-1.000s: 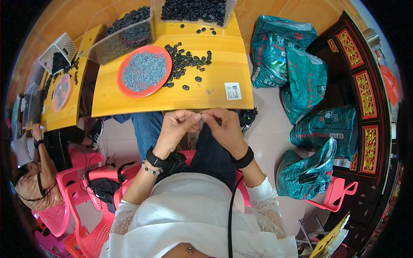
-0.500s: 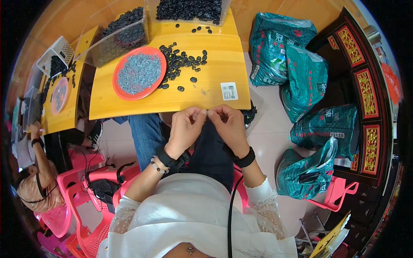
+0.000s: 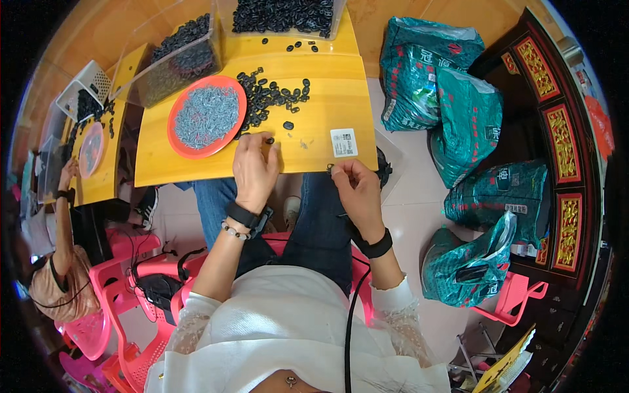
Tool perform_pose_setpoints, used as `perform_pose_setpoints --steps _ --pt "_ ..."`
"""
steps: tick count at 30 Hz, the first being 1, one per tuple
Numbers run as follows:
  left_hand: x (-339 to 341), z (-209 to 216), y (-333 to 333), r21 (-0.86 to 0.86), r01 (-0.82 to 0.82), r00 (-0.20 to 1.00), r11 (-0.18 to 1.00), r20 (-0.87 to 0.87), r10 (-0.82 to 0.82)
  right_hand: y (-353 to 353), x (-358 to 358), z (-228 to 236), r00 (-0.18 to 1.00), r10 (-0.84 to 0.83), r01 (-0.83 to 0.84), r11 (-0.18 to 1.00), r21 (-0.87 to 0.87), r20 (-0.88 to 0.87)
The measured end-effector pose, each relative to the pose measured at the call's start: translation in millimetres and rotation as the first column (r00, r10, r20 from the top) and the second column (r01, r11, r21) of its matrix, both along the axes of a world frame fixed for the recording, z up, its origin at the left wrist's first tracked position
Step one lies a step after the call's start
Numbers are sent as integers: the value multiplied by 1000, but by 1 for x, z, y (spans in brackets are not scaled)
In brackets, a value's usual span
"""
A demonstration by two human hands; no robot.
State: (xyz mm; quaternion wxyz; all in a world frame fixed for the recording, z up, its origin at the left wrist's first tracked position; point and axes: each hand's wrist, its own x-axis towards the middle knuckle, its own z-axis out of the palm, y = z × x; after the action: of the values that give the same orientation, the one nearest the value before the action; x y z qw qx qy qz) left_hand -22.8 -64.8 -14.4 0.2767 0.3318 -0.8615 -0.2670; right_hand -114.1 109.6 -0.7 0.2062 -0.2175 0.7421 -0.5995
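Note:
My left hand (image 3: 255, 171) reaches over the near edge of the yellow table (image 3: 196, 169), its thumb and index fingertips closed about a small black oval piece (image 3: 270, 140) on the tabletop. To its right, at the table's edge, my right hand (image 3: 358, 193) pinches another small black piece (image 3: 330, 168). Beyond the left hand stands a red-rimmed round plate (image 3: 173, 139) full of small grey metal pieces, perhaps screws (image 3: 206, 116). Loose black oval pieces (image 3: 275, 98) lie scattered right of the plate.
Two clear plastic bins, one at the back (image 3: 223, 19) and one at left (image 3: 160, 88), hold many black pieces. A white label (image 3: 343, 143) lies near the table's right corner. Several green sacks (image 3: 468, 121) stand right. Another person's hand (image 3: 68, 173) works at a table left.
My hands were together at the table's edge and are now apart. The left has moved forward and left to a loose black piece; the right has stayed near the edge.

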Motion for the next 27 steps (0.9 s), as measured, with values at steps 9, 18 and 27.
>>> perform_pose_setpoints --steps 9,18,27 --pt "-28 -3 8 -182 53 991 982 130 -29 -1 3 -5 999 44 -44 999 -14 25" --pt "-29 -7 5 -211 36 992 977 123 -9 -1 -1 -5 999 46 -46 999 -4 7" --pt "-37 3 21 -241 64 998 968 34 -57 2 -3 -5 1000 23 -23 999 -25 6"
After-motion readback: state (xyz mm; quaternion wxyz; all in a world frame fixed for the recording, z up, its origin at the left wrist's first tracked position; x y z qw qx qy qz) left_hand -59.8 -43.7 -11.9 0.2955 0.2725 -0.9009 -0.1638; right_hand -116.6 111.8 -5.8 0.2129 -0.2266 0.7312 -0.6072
